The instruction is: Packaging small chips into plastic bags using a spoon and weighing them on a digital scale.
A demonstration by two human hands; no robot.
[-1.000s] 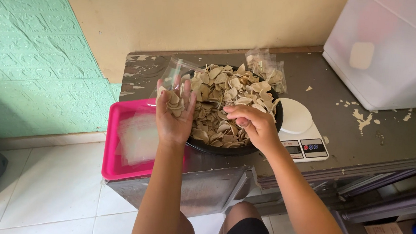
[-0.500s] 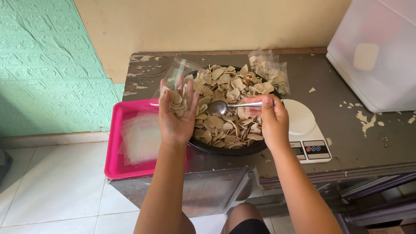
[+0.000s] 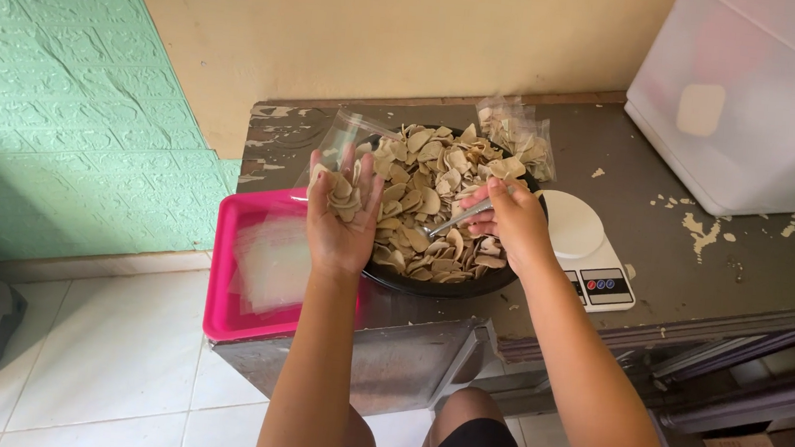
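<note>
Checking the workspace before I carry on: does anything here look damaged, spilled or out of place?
Nothing looks spilled: the chips sit in the black bowl or in the clear bag held by the left hand. The table top is worn, its coating flaking off in pale patches by the white box.

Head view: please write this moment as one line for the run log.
left hand: holds clear bag with chips | right hand: holds spoon, tip in chips | black bowl: heaped, beside scale

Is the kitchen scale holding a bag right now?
No, the white scale has a bare platform, sitting beside the black bowl of chips.
</note>
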